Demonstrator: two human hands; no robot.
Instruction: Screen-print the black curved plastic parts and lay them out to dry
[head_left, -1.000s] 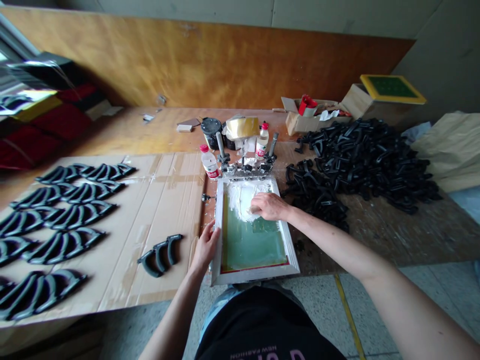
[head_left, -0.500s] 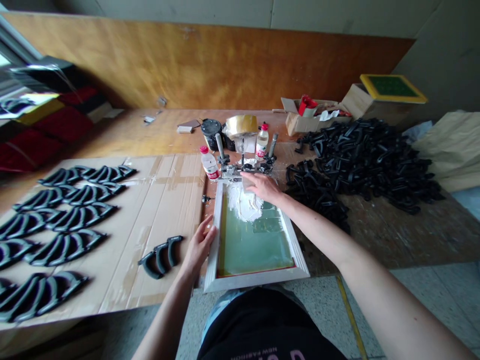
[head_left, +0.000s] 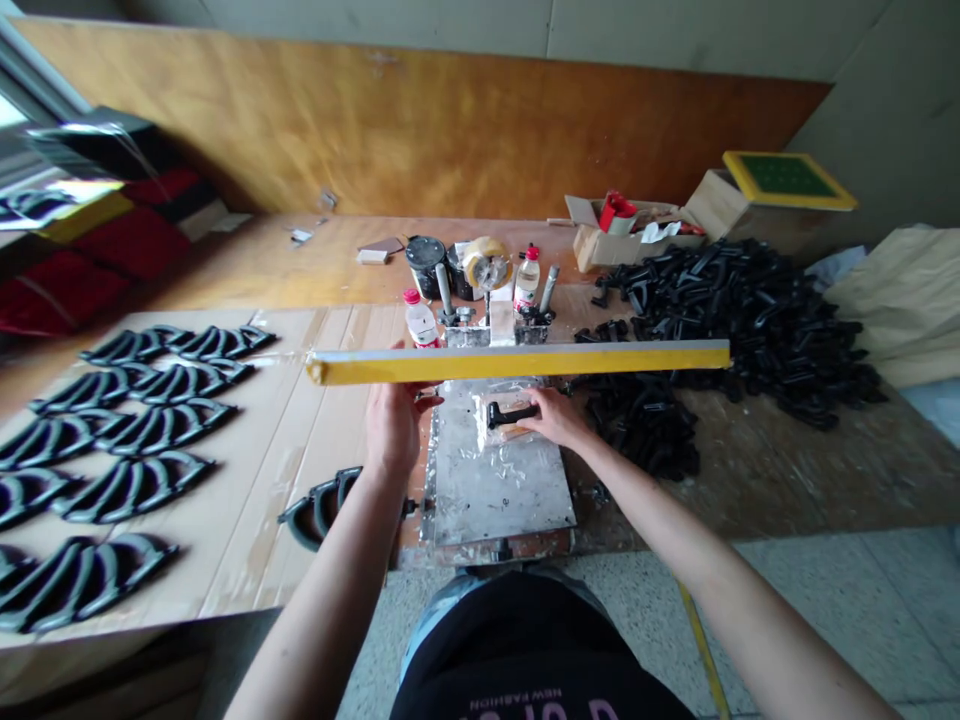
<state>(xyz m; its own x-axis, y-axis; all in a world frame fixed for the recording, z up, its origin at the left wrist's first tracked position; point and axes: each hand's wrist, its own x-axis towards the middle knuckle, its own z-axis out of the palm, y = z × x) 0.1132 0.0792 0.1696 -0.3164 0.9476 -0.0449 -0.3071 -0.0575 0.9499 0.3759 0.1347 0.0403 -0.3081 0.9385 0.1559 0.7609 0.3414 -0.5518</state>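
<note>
— What is the right hand (head_left: 553, 418) doing?

— Its fingers are closed on the right end of a black piece (head_left: 513, 413), which lies at the far end of the metal plate (head_left: 495, 480). A second ago that hand was up on the mesh, in the white paste.

— And the left hand (head_left: 394, 425)?

— It was lying against the left rail of the screen frame (head_left: 517, 361). Now it is raised under that frame, and its fingertips go up behind the yellow edge. I can't tell whether it clasps the rail or only props it.

— So the frame has moved?

— Yes. It lay flat over the plate. Now it is swung up on the clamps (head_left: 491, 325) at the far side and shows edge-on as a yellow bar across the middle. I'd judge the pass over this piece is done and the piece is uncovered for handling.

— What is around it?

— A loose pair (head_left: 319, 505) of the same pieces lies on the cardboard (head_left: 300, 420) just left of the plate. Further left there are rows (head_left: 135, 430) of them laid out. Well to the right is a heap (head_left: 735, 310) of black parts. A small bottle (head_left: 420, 322) stands beside the clamps.
</note>
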